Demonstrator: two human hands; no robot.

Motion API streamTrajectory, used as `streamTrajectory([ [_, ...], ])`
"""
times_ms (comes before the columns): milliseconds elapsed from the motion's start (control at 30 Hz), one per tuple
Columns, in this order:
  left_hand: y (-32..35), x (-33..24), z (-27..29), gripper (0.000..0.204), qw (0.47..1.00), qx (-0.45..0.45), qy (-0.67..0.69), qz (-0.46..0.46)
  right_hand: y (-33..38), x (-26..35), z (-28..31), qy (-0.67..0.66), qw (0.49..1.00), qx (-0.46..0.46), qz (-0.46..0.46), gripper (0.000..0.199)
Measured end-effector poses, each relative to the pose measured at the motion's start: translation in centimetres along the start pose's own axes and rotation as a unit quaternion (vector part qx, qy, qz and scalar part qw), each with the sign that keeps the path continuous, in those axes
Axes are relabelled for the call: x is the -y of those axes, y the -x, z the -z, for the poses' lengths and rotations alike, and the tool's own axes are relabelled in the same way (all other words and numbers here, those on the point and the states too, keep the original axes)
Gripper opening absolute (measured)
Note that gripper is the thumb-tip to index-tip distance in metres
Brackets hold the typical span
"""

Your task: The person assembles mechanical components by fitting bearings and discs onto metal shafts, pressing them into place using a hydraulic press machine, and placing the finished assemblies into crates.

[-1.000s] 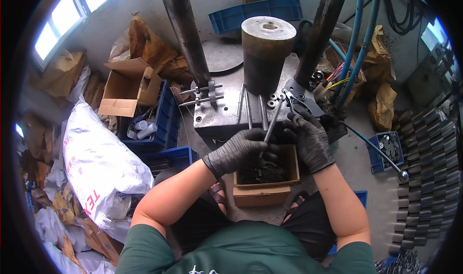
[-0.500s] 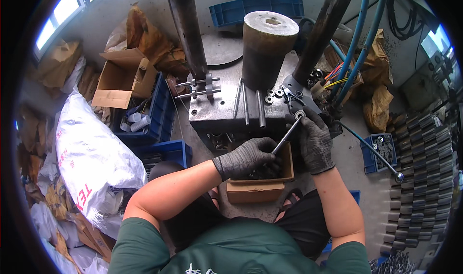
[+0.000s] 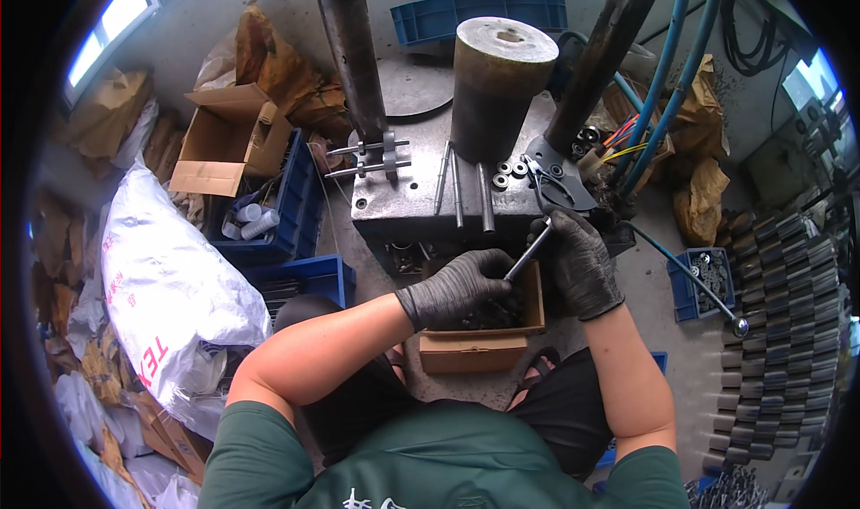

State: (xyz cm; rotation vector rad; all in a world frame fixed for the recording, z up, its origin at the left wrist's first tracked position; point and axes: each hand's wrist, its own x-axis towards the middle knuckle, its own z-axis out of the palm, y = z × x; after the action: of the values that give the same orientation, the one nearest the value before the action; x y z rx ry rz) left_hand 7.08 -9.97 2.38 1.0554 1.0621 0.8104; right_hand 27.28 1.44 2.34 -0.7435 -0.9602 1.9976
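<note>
My left hand (image 3: pixel 457 290), in a dark grey glove, is closed around the lower end of a slim metal shaft (image 3: pixel 528 254) that slants up to the right. At the shaft's upper end, the gloved fingers of my right hand (image 3: pixel 584 267) are closed. Whether a bearing is inside those fingers is hidden. Just beyond lies a steel machine table (image 3: pixel 394 209). On it rest several bearings (image 3: pixel 501 182), a pair of pliers (image 3: pixel 554 182) and three loose rods (image 3: pixel 458 188). Below my hands stands an open cardboard box (image 3: pixel 475 352) with dark parts inside.
A thick steel cylinder (image 3: pixel 495 97) stands on the table between two columns (image 3: pixel 351 57). Rods in a small holder (image 3: pixel 390 158) sit at its left. Blue crates (image 3: pixel 300 196) and a white sack (image 3: pixel 175 285) are leftward; stacked metal parts (image 3: pixel 779 330) and a ball-ended lever (image 3: pixel 739 326) are rightward.
The bearing seen at the shaft's upper end in my right fingers is no longer visible. My right hand has turned and shifted slightly downward; my left hand still grips the shaft.
</note>
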Motion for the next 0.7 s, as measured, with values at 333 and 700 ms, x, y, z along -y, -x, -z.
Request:
streamTrajectory([
  [333, 0.2, -0.1, -0.3, 0.035, 1.000, -0.011, -0.006, -0.014, 0.9, -0.4, -1.2, 0.098, 0.993, -0.034, 0.049, 0.034],
  [700, -1.1, 1.1, 0.4, 0.034, 0.989, -0.074, -0.080, -0.104, 2.2, -1.1, -4.0, 0.023, 1.000, -0.001, -0.018, 0.033],
])
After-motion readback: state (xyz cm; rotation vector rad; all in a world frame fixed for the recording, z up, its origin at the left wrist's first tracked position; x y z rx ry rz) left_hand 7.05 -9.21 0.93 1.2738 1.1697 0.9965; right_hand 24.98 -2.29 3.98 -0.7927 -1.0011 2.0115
